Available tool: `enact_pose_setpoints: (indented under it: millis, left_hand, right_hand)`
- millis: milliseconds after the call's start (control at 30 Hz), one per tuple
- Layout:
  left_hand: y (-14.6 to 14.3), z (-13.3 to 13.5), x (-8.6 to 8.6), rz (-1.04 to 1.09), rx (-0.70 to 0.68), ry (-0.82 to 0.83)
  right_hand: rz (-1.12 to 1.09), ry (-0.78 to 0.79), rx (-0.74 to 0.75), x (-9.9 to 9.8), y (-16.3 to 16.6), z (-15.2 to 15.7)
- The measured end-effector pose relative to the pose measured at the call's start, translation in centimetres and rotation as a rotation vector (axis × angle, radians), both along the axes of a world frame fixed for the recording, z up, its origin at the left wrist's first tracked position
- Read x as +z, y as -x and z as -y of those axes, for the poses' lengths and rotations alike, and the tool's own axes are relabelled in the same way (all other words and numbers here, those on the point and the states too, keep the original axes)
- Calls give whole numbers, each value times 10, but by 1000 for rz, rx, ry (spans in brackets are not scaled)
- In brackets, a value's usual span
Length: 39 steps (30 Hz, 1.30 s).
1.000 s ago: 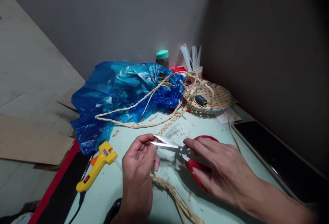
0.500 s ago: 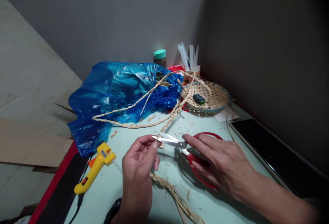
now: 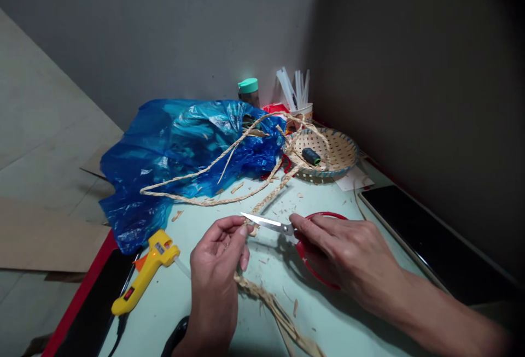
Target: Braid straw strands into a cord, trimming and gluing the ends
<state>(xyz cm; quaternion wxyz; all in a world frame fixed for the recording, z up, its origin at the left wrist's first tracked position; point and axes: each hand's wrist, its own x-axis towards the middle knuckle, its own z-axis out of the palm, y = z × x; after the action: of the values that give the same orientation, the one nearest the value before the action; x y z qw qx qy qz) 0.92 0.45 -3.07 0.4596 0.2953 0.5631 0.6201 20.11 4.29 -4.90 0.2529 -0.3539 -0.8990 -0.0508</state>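
My right hand (image 3: 348, 258) grips the red-handled scissors (image 3: 303, 234), whose blades are closed and point left. My left hand (image 3: 215, 269) pinches the end of a braided straw cord (image 3: 270, 305) between thumb and fingers, right at the blade tips. From that hand the braid runs down toward the near edge of the pale green table (image 3: 328, 319). A longer braided cord (image 3: 213, 199) loops across the table toward the blue plastic bag (image 3: 180, 149). Small straw clippings lie around the hands.
A yellow glue gun (image 3: 143, 269) lies at my left. A woven basket (image 3: 328, 152) with a dark spool stands at the back, beside a cup of glue sticks (image 3: 295, 97) and a green-capped bottle (image 3: 249, 92). A dark tablet (image 3: 430, 239) lies on the right. Walls close in behind and right.
The scissor blades, open a second ago, have closed at the braid's end held in my left hand. The view has shifted slightly; both hands stay in place.
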Motion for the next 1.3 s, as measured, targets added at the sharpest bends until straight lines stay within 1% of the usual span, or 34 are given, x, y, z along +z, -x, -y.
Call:
enact_pose_setpoints:
  millis: [100,200,333,400,533,667,800,933,1067,1300]
  left_hand:
    - [3,-1,-1,19,-33,8]
    - [5,-3,-5,55,-57,21]
    - [7,-6,-11,102,-96,77]
    - [7,-6,-13,122,-119,93]
    - [5,-4,-11,177,-180,135]
    - [2,-2,-4,234,-226,152]
    - [0,-1,3,277,-205,105]
    - [3,1,7,326,-174,85]
    - [5,3,5,278,-183,56]
    - [5,3,2,167,-194,58]
  right_hand:
    - [-50,135,-11,0,-1,-3]
    - [-178,283,-20,2,-3,-8]
    - [-343,382,-65,7,-5,-10]
    - [-394,408,-59,9,-4,-10]
    - [-418,389,-13,9,-3,-8]
    - [-315,387,2,9,-1,-7]
    - [-193,343,-40,10,3,-6]
    - [-105,294,-7,9,4,-6]
    - [-74,229,13,6,1,-7]
    - [-61,200,35,4,-4,-7]
